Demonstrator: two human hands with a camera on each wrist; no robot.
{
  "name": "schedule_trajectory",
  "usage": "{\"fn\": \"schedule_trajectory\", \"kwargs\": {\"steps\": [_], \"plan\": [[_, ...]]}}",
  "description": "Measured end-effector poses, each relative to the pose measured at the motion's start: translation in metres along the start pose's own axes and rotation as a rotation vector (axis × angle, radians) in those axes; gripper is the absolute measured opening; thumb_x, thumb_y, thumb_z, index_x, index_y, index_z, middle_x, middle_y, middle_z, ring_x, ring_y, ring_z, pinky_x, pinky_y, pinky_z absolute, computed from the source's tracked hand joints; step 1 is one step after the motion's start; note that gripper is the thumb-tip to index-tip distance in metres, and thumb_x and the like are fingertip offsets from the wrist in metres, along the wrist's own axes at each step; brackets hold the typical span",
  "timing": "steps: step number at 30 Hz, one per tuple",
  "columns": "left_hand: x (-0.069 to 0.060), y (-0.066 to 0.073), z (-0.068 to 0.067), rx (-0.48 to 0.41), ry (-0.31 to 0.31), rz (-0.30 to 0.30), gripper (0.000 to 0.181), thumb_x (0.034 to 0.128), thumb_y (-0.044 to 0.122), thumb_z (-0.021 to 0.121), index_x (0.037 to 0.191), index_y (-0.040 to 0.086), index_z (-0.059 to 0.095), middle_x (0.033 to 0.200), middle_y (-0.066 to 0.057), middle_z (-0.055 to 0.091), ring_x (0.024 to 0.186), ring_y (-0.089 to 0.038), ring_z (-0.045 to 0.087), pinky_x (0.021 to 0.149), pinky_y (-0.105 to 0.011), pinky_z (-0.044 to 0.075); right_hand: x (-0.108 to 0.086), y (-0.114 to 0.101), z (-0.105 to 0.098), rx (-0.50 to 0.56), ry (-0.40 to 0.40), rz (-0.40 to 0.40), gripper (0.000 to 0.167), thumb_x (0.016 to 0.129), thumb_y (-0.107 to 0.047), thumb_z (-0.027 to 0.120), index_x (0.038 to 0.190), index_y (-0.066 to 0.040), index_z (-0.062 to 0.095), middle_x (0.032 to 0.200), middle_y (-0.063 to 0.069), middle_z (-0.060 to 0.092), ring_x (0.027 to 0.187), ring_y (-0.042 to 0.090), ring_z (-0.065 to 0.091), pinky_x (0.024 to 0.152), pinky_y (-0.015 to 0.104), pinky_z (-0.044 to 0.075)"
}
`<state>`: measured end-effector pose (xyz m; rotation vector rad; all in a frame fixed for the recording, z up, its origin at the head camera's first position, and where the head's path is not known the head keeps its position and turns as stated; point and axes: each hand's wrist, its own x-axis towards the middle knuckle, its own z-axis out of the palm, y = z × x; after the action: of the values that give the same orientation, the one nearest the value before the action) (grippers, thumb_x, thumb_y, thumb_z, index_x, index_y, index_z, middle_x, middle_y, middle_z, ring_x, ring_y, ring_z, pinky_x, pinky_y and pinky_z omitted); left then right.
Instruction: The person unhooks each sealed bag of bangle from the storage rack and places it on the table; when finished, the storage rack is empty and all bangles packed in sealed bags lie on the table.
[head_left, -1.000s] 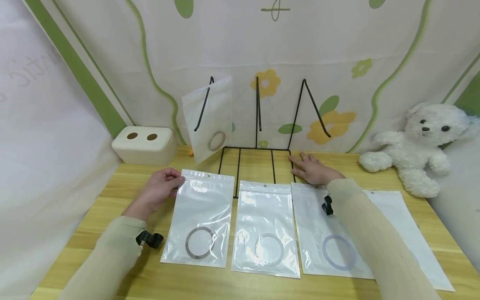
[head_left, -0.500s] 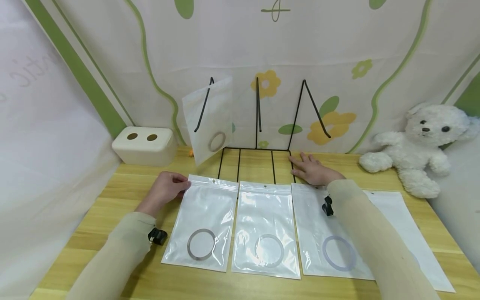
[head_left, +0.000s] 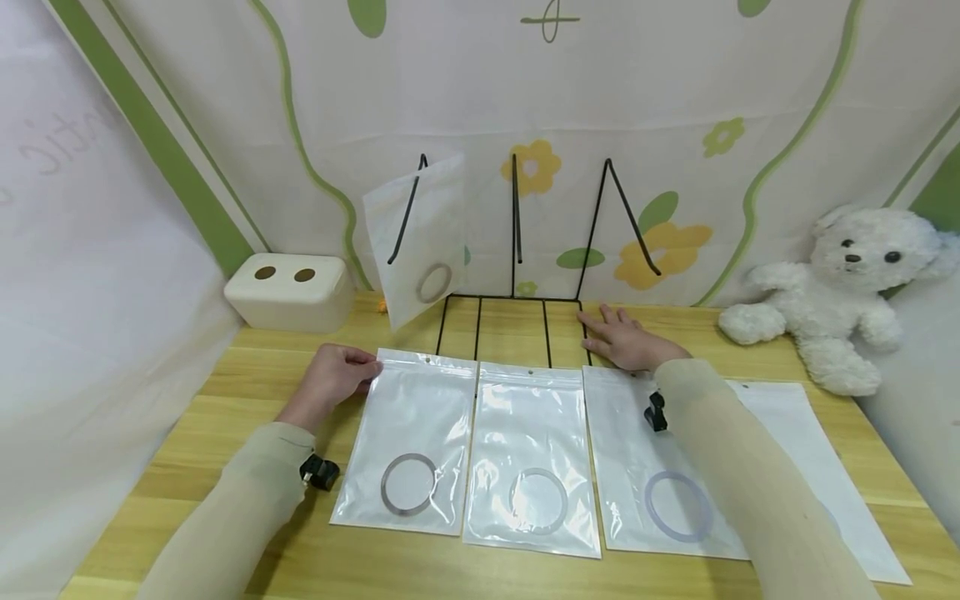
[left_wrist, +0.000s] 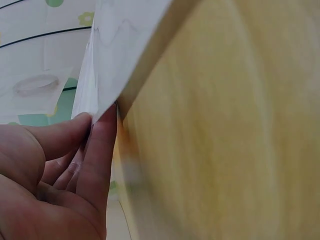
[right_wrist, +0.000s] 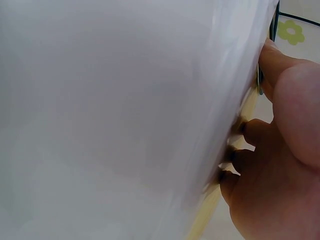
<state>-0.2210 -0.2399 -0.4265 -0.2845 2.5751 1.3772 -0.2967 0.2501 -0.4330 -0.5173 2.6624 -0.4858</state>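
My left hand [head_left: 330, 383] pinches the upper left corner of a clear-front zip bag [head_left: 416, 408], with a brownish ring [head_left: 385, 485] inside. In the left wrist view, thumb and finger hold the bag's corner [left_wrist: 112, 75]. To its right lie a zip bag [head_left: 525, 433] with a whitish ring, one [head_left: 615, 467] with a lilac ring [head_left: 649, 504], and another [head_left: 847, 492] partly hidden by my right sleeve. My right hand [head_left: 630, 343] rests, fingers extended, on the right base rod of a black wire rack [head_left: 513, 296].
Another bag [head_left: 397, 217] with a ring hangs from the rack's left arm. Two more bare rack arms [head_left: 636, 225] jut forward. A cream box [head_left: 288, 287] with two holes stands at the back left. A white teddy bear [head_left: 847, 283] sits at the right.
My left hand has moved right and slightly toward me with the leftmost bag, whose top edge now sits beside the second bag. The right hand has stayed in place.
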Motion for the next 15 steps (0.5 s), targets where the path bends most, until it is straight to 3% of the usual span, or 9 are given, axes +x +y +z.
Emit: {"fn": "schedule_trajectory", "kwargs": {"steps": [7, 15], "plan": [[-0.0005, 0.0002, 0.0008, -0.015, -0.011, 0.019, 0.029, 0.1048, 0.014, 0.071, 0.123, -0.009, 0.074, 0.122, -0.025, 0.075, 0.089, -0.015, 0.075, 0.079, -0.026, 0.063, -0.0010, -0.0008, -0.0003, 0.001, 0.002, -0.004, 0.067, 0.118, -0.041, 0.039, 0.175, -0.014, 0.016, 0.177, 0.035, -0.009, 0.160, 0.064, -0.012, 0.127, 0.078, -0.001], [-0.0004, 0.0023, -0.0012, 0.056, -0.024, 0.052, 0.028, 0.1051, 0.015, 0.071, 0.123, -0.007, 0.073, 0.114, -0.021, 0.076, 0.089, -0.020, 0.074, 0.078, -0.027, 0.059, -0.0023, -0.0014, 0.0000, 0.001, 0.000, 0.003, 0.067, 0.118, -0.042, 0.039, 0.175, -0.015, 0.015, 0.177, 0.034, -0.009, 0.160, 0.064, -0.012, 0.127, 0.078, -0.001]]}}
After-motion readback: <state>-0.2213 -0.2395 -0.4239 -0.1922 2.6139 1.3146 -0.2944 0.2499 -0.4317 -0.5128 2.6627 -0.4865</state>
